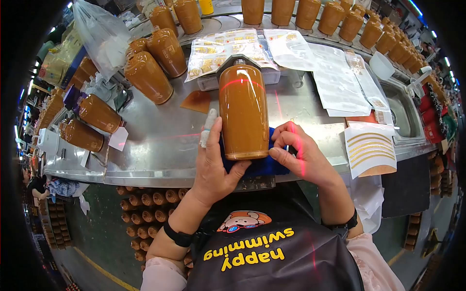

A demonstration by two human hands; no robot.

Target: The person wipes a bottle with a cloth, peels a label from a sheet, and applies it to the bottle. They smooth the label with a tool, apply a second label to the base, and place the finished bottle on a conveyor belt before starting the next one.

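Observation:
A glossy brown bottle (243, 114) lies in front of me on a blue support (264, 167), its neck pointing away into a dark angled holder (224, 64). My left hand (211, 162) grips its left side, fingers along the wall and thumb at the base. White wrapping covers one fingertip of that hand. On the other side, my right hand (296, 153) has curled fingers, with thumb and forefinger against the bottle's lower right edge. Whether anything small sits between those fingertips is hidden. A red laser line crosses the bottle's upper part, and another falls over my right hand.
Sticker sheets (335, 80) lie behind and right of the bottle. A white card with curved gold strips (371, 149) rests at the right table edge, near a sink (405, 114). Brown bottles (148, 77) stand at left, with several more along the back conveyor (228, 22).

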